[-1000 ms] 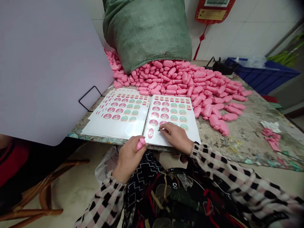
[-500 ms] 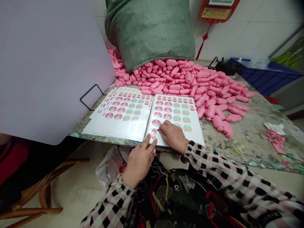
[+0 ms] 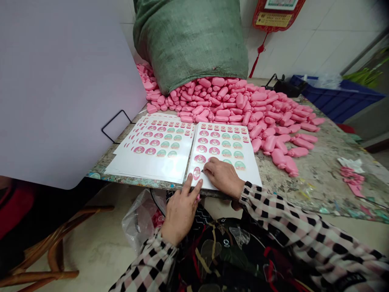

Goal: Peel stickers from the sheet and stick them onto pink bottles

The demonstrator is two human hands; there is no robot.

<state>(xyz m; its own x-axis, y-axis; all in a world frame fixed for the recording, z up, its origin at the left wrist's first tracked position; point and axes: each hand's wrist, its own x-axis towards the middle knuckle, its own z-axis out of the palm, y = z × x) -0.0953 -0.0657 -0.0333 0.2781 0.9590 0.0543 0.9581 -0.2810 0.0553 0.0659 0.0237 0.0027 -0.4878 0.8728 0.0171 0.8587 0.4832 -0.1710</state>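
My left hand (image 3: 181, 209) rests at the table's front edge, index finger and thumb stretched onto the lower left corner of a white sticker sheet (image 3: 254, 170). Beneath it peeks a bit of a pink bottle (image 3: 198, 197), mostly hidden by the hand. An upright oval pink sticker (image 3: 197, 173) lies just beyond those fingertips. Over the sheet, my right hand (image 3: 223, 176) is closed in a pinch, with a small dark tip showing at its fingers beside that sticker; the rest of what it holds is hidden. Pink and green round stickers fill rows above.
Fanned sticker sheets (image 3: 146, 166) lie on the left. Behind, small pink bottles (image 3: 225, 101) spill from a green sack (image 3: 194, 40). A grey-white panel (image 3: 67, 89) stands at left, a blue crate (image 3: 343, 97) at back right. Pink scraps (image 3: 352, 178) lie far right.
Both hands stay almost in place at the sheet's lower left corner. My left fingertips sit slightly lower, leaving more of the oval sticker in sight. The view has shifted a little.
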